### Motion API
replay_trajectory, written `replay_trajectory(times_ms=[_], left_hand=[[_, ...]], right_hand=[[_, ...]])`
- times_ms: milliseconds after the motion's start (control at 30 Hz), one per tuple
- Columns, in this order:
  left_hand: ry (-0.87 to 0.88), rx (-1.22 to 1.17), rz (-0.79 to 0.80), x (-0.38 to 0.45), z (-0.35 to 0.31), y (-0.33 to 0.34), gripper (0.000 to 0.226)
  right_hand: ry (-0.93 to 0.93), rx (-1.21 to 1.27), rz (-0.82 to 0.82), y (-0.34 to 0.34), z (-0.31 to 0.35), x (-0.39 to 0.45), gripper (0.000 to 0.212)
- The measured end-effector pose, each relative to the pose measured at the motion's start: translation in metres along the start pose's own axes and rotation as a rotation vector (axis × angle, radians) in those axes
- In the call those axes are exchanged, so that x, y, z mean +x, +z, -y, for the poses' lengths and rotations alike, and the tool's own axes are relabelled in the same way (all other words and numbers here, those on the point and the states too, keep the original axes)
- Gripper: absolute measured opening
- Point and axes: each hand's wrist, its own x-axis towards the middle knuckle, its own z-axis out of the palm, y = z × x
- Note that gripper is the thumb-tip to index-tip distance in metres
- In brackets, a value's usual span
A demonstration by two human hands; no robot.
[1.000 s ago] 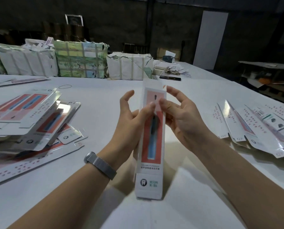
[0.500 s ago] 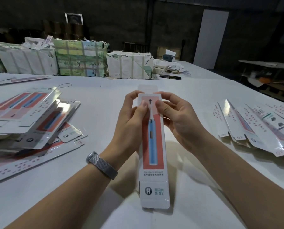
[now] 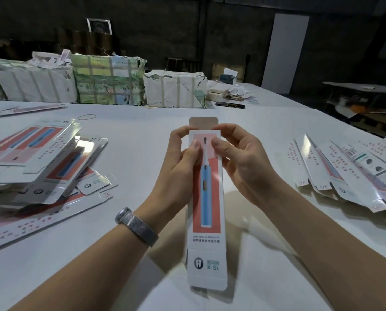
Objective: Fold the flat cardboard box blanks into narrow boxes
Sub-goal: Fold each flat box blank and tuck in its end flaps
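A narrow white box [image 3: 206, 243] with a red panel and a blue toothbrush picture lies lengthwise in front of me, held above the table. My left hand [image 3: 178, 162] grips its far end from the left, thumb on the printed face. My right hand [image 3: 241, 160] grips the same end from the right, thumb on the face too. A brown end flap [image 3: 202, 123] sticks out beyond my fingertips. Flat printed blanks [image 3: 37, 160] lie piled at the left. Several folded narrow boxes [image 3: 344, 169] lie in a row at the right.
The white table [image 3: 142, 135] stretches ahead. Wrapped bundles [image 3: 106, 79] stand along its far edge, with a dark phone [image 3: 229, 105] and loose papers beside them. A rubber band [image 3: 87, 117] lies on the table. Another table [image 3: 362, 88] stands at the far right.
The box has tipped down from nearly upright to lie flatter and lower. Both hands have closed round its far end, thumbs now on the face, and the end flap shows beyond them.
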Motion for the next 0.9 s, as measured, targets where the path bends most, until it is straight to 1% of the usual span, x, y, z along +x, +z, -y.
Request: replay_trajectory(times_ms=[33,100,167,200,333,400,500,600,733,800,900], left_hand=[[0.004,-0.007,-0.004,-0.0006,0.0002,0.0008,0.019],[0.006,-0.022,-0.011,-0.0010,0.0002,0.0017,0.028],[-0.005,-0.019,-0.017,-0.0009,0.0006,0.0023,0.027],[-0.016,-0.016,-0.018,-0.0012,0.0008,0.0030,0.024],[-0.012,0.057,-0.024,-0.0006,0.0012,0.0039,0.014],[-0.019,0.099,-0.011,-0.0007,0.0018,0.0055,0.013],[-0.020,0.189,-0.011,-0.0006,0.0046,0.0070,0.020],[-0.013,0.234,-0.004,-0.0007,0.0072,0.0078,0.021],[0.009,0.228,0.010,-0.0024,0.0061,0.0066,0.024],[0.021,0.210,0.021,-0.0037,0.0044,0.0083,0.028],[0.041,0.199,0.034,-0.0045,0.0019,0.0103,0.028]], right_hand=[[-0.008,-0.008,-0.014,-0.0003,-0.0003,0.0000,0.019],[-0.014,-0.015,-0.037,-0.0010,-0.0004,0.0008,0.025],[-0.007,-0.011,-0.039,-0.0010,0.0001,0.0016,0.032],[-0.003,-0.008,-0.031,-0.0012,-0.0002,0.0015,0.032],[0.024,-0.004,-0.009,-0.0004,0.0005,0.0014,0.017],[0.046,-0.046,-0.042,-0.0004,0.0009,0.0021,0.020],[0.088,-0.090,-0.081,0.0013,0.0011,0.0037,0.027],[0.124,-0.068,-0.117,-0.0010,-0.0005,0.0046,0.019],[0.182,-0.050,-0.086,-0.0017,0.0013,0.0046,0.011],[0.173,-0.073,-0.081,-0.0015,0.0025,0.0039,0.015],[0.118,-0.153,-0.118,-0.0011,0.0047,0.0037,0.016]])
